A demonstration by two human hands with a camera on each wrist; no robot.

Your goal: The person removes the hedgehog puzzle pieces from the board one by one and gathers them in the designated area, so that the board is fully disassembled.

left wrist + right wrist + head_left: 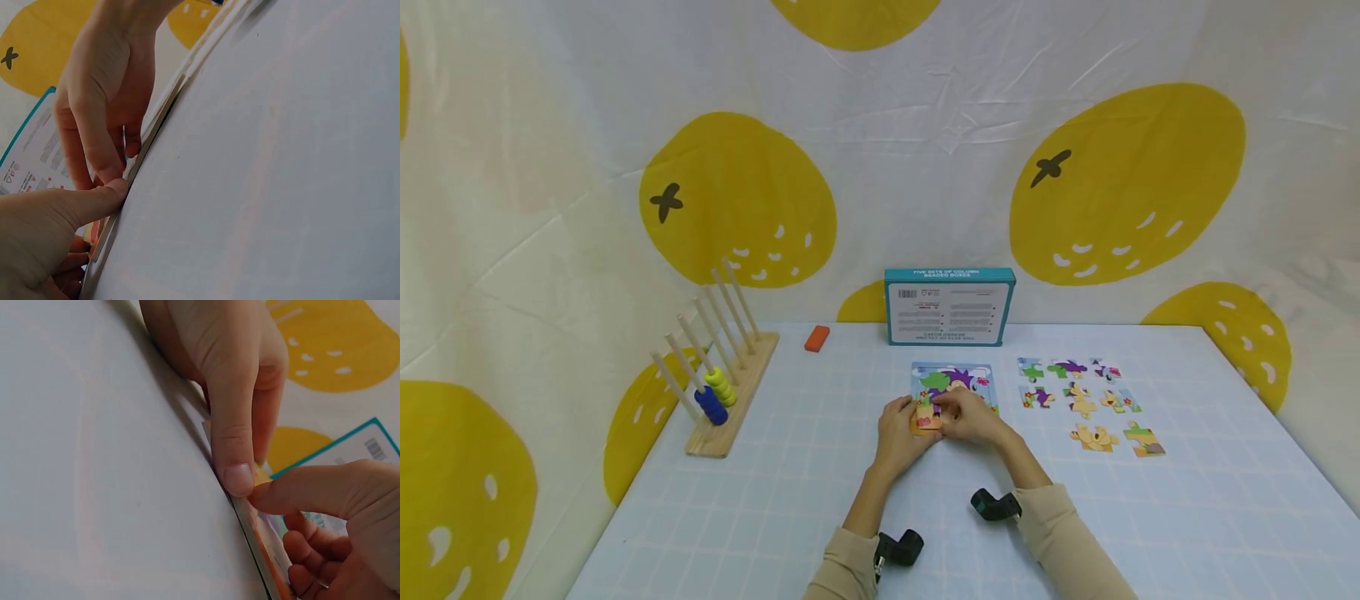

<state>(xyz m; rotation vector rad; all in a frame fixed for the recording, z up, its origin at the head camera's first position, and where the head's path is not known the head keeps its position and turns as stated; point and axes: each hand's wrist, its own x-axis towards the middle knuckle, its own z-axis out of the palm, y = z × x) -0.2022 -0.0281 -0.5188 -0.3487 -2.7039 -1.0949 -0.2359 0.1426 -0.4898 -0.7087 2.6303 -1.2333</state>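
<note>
A puzzle board (951, 367) with a purple-haired cartoon animal lies on the table. At its left side, my left hand (897, 437) holds the board, its thumb (234, 440) along the near edge. Across from it, my right hand (973, 417) pinches a puzzle piece (928, 417) with an orange and red pattern, over the board's lower left corner. Both thumbs meet near the front edge in the left wrist view. Curled right-hand fingers (315, 547) hide part of the board.
Several loose puzzle pieces (1081, 400) lie right of the board. A teal-edged box (950, 312) stands behind it. To the left is a wooden peg stand (741, 392) with blue beads (711, 405) and yellow-green beads (721, 387). An orange block (817, 338) lies near the back edge.
</note>
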